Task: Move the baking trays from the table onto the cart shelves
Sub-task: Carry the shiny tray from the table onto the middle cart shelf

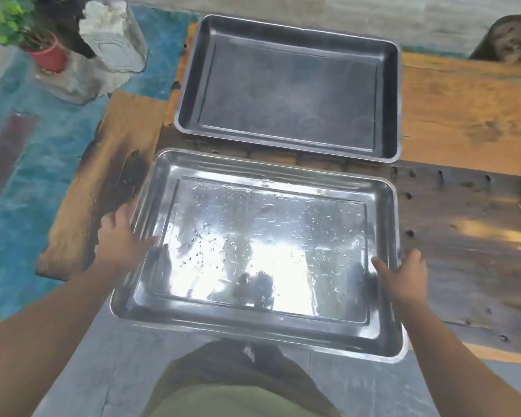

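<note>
A shiny silver baking tray (262,254) is in front of me, its near end hanging past the wooden table's (463,109) front edge. My left hand (124,239) grips its left rim, thumb inside the tray. My right hand (403,275) grips the right rim, thumb also inside. Water drops speckle the tray's bottom. A dark baking tray (289,85) lies flat on the table farther back, empty and untouched. No cart is in view.
A red pot with a green plant (39,46) and a white block (112,40) stand at the far left on blue flooring. A dark round object (512,37) sits at the far right. Grey floor (103,356) lies below the tray.
</note>
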Action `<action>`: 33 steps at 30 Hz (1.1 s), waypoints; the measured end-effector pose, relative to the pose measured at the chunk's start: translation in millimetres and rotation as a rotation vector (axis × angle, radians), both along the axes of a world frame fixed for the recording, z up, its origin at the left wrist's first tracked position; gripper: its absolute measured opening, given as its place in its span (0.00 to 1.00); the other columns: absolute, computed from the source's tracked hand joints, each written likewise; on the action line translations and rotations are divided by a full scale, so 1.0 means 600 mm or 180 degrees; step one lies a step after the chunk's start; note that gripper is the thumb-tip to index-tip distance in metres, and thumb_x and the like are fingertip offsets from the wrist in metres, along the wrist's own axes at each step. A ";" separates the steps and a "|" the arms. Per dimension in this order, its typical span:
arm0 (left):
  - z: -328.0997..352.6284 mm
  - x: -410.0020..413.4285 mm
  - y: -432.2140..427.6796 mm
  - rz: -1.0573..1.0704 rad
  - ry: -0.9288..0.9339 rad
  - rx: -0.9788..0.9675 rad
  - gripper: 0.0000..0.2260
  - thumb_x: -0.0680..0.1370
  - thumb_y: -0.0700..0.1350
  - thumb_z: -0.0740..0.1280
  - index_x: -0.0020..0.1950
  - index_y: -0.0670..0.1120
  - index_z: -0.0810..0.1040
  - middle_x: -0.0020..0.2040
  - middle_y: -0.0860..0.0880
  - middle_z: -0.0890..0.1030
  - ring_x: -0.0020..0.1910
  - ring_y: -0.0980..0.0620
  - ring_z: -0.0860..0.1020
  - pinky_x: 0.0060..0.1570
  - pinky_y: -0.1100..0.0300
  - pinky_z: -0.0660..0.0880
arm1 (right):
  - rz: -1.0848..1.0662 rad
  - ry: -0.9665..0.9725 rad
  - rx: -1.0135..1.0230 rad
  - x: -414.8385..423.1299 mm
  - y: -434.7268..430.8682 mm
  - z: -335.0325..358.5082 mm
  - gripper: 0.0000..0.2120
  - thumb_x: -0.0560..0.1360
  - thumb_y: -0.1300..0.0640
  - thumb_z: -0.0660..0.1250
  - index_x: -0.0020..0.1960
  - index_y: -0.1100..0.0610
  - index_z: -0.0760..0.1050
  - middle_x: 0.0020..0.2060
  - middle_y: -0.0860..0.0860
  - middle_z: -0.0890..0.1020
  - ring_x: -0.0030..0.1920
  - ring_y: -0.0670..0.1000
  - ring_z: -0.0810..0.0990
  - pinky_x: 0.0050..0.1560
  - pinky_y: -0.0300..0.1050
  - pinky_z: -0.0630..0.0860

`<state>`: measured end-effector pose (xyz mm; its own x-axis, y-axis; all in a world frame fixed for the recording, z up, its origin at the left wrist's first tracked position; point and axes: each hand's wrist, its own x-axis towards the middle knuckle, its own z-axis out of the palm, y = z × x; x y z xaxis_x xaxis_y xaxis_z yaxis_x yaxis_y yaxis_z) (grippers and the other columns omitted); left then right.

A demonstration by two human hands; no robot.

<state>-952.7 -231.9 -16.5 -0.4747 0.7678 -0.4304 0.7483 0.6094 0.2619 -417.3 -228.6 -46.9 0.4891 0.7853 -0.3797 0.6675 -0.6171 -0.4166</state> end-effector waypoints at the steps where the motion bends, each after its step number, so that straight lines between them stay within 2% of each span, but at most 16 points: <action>1: -0.007 -0.006 0.002 0.0054 -0.0098 -0.0022 0.42 0.74 0.51 0.74 0.79 0.48 0.51 0.75 0.39 0.58 0.70 0.34 0.65 0.67 0.35 0.66 | -0.0124 0.0166 -0.0159 -0.003 0.003 -0.005 0.32 0.71 0.45 0.74 0.64 0.60 0.64 0.58 0.60 0.75 0.55 0.62 0.76 0.53 0.55 0.74; 5: -0.035 -0.031 0.004 0.0211 -0.0492 -0.0143 0.46 0.72 0.52 0.76 0.79 0.46 0.50 0.75 0.37 0.63 0.69 0.35 0.68 0.67 0.37 0.67 | -0.0391 0.0265 -0.0400 -0.010 0.008 -0.022 0.34 0.71 0.41 0.72 0.66 0.58 0.62 0.54 0.56 0.77 0.50 0.62 0.80 0.49 0.55 0.76; 8: -0.050 -0.046 0.008 0.0454 -0.0653 -0.0147 0.44 0.69 0.55 0.77 0.76 0.43 0.59 0.68 0.38 0.71 0.61 0.37 0.75 0.59 0.40 0.75 | -0.0470 0.0055 -0.0455 -0.003 0.012 -0.032 0.31 0.71 0.42 0.72 0.63 0.60 0.67 0.48 0.55 0.77 0.47 0.61 0.80 0.45 0.51 0.73; 9: -0.054 -0.051 0.008 0.0504 -0.0635 -0.0187 0.42 0.69 0.57 0.77 0.75 0.43 0.62 0.66 0.38 0.73 0.57 0.39 0.77 0.54 0.43 0.77 | -0.0507 0.0046 -0.0468 0.000 0.014 -0.035 0.28 0.71 0.43 0.73 0.60 0.61 0.69 0.45 0.55 0.78 0.45 0.60 0.79 0.44 0.51 0.73; 11: -0.061 -0.061 0.008 0.0557 -0.0705 -0.0276 0.41 0.69 0.60 0.76 0.75 0.44 0.63 0.66 0.39 0.74 0.53 0.40 0.77 0.48 0.49 0.76 | -0.0667 0.0177 -0.0460 0.010 0.021 -0.038 0.18 0.71 0.48 0.74 0.48 0.60 0.73 0.37 0.55 0.77 0.38 0.58 0.78 0.43 0.51 0.73; 12: -0.066 -0.063 0.008 0.0557 -0.0777 -0.0332 0.41 0.70 0.59 0.75 0.76 0.45 0.61 0.68 0.40 0.73 0.56 0.39 0.77 0.49 0.50 0.75 | -0.0757 0.0270 -0.0454 0.015 0.023 -0.038 0.15 0.71 0.51 0.75 0.41 0.57 0.71 0.34 0.53 0.75 0.35 0.55 0.76 0.40 0.49 0.72; 13: -0.071 -0.064 0.009 0.0549 -0.0840 -0.0373 0.41 0.71 0.58 0.75 0.77 0.45 0.59 0.71 0.40 0.71 0.60 0.38 0.76 0.53 0.49 0.74 | -0.0798 0.0321 -0.0437 0.018 0.025 -0.038 0.16 0.70 0.52 0.76 0.38 0.54 0.69 0.33 0.53 0.74 0.33 0.53 0.74 0.37 0.47 0.70; 15: -0.080 -0.063 0.013 0.0585 -0.0928 -0.0386 0.41 0.73 0.53 0.74 0.79 0.45 0.56 0.73 0.40 0.69 0.66 0.36 0.73 0.61 0.45 0.73 | -0.0791 0.0380 -0.0460 0.020 0.029 -0.040 0.18 0.69 0.55 0.77 0.35 0.53 0.67 0.32 0.52 0.74 0.32 0.51 0.73 0.32 0.44 0.68; 17: -0.084 -0.058 0.016 0.0700 -0.0976 -0.0322 0.38 0.75 0.49 0.73 0.79 0.45 0.56 0.71 0.40 0.72 0.64 0.37 0.75 0.61 0.46 0.72 | -0.0780 0.0390 -0.0516 0.017 0.032 -0.037 0.15 0.69 0.57 0.77 0.37 0.56 0.70 0.33 0.55 0.76 0.33 0.55 0.76 0.35 0.47 0.73; 18: -0.083 -0.054 0.017 0.0720 -0.0999 -0.0298 0.37 0.76 0.48 0.72 0.79 0.46 0.56 0.67 0.40 0.75 0.60 0.39 0.77 0.59 0.46 0.73 | -0.0760 0.0334 -0.0582 0.016 0.032 -0.035 0.13 0.70 0.57 0.76 0.39 0.60 0.72 0.35 0.59 0.78 0.36 0.59 0.78 0.39 0.52 0.76; 20: -0.080 -0.052 0.018 0.0688 -0.1109 -0.0257 0.33 0.77 0.46 0.71 0.79 0.51 0.59 0.62 0.42 0.78 0.53 0.40 0.79 0.56 0.46 0.75 | -0.0780 0.0249 -0.0679 0.015 0.033 -0.031 0.15 0.71 0.56 0.75 0.47 0.67 0.75 0.41 0.65 0.80 0.43 0.63 0.81 0.47 0.58 0.78; 23: -0.078 -0.061 0.013 0.0681 -0.1199 -0.0249 0.31 0.76 0.46 0.71 0.77 0.51 0.63 0.68 0.40 0.75 0.59 0.38 0.78 0.61 0.43 0.75 | -0.0889 0.0274 -0.0687 0.008 0.028 -0.029 0.18 0.69 0.56 0.76 0.47 0.70 0.77 0.41 0.66 0.81 0.44 0.65 0.82 0.47 0.61 0.79; 25: -0.078 -0.070 0.004 0.0750 -0.1205 -0.0267 0.29 0.77 0.46 0.71 0.76 0.48 0.66 0.67 0.39 0.76 0.59 0.37 0.78 0.60 0.43 0.75 | -0.0922 0.0219 -0.0796 0.005 0.024 -0.029 0.18 0.68 0.55 0.77 0.44 0.69 0.76 0.39 0.64 0.80 0.42 0.62 0.82 0.47 0.60 0.79; 27: -0.076 -0.081 -0.006 0.0844 -0.1231 -0.0260 0.24 0.76 0.45 0.71 0.71 0.46 0.72 0.61 0.40 0.79 0.53 0.39 0.79 0.53 0.48 0.76 | -0.0908 0.0236 -0.0884 0.000 0.016 -0.027 0.18 0.67 0.54 0.77 0.44 0.68 0.77 0.38 0.63 0.81 0.40 0.61 0.82 0.45 0.58 0.79; 30: -0.060 -0.095 -0.015 0.0866 -0.1151 -0.0339 0.11 0.76 0.45 0.72 0.56 0.43 0.80 0.43 0.43 0.82 0.38 0.46 0.78 0.37 0.55 0.72 | -0.0792 0.0271 -0.0872 -0.004 0.011 -0.014 0.17 0.68 0.54 0.77 0.43 0.67 0.77 0.35 0.60 0.79 0.36 0.58 0.78 0.38 0.51 0.75; 33: -0.040 -0.106 -0.018 0.0878 -0.1088 -0.0226 0.07 0.75 0.44 0.73 0.49 0.43 0.81 0.36 0.47 0.79 0.33 0.49 0.76 0.33 0.59 0.69 | -0.0731 0.0388 -0.0775 -0.015 0.017 0.008 0.15 0.69 0.56 0.77 0.41 0.66 0.75 0.36 0.61 0.79 0.37 0.58 0.77 0.39 0.52 0.74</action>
<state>-1016.1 -242.8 -40.3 -0.4788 0.5953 -0.6453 0.4328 0.7995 0.4165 -426.4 -218.3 -42.4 0.5819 0.5395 -0.6086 0.4543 -0.8363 -0.3069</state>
